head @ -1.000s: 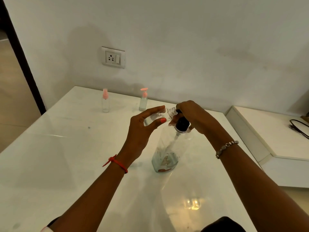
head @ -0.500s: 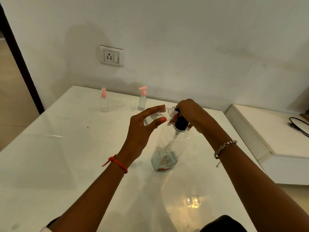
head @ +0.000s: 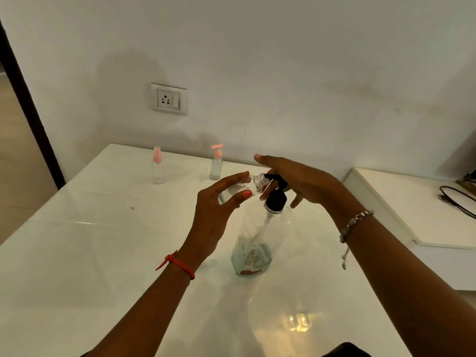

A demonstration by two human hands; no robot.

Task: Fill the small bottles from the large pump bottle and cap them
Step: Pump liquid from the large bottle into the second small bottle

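A large clear pump bottle with a black pump head stands on the white table, a little liquid at its bottom. My left hand holds a small clear uncapped bottle tilted on its side, its threaded neck right at the pump spout. My right hand hovers flat over the pump head with its fingers spread, holding nothing. Two small bottles stand at the back of the table: one with a pink spray cap and one with a pink pump cap.
The wall with a power socket rises just behind the table. A lower white ledge lies to the right with a black cable on it. A dark door frame stands at the left.
My right hand has lifted off the pump head and spread its fingers; before, it was curled down over the pump. The left hand still holds the small bottle at the spout.
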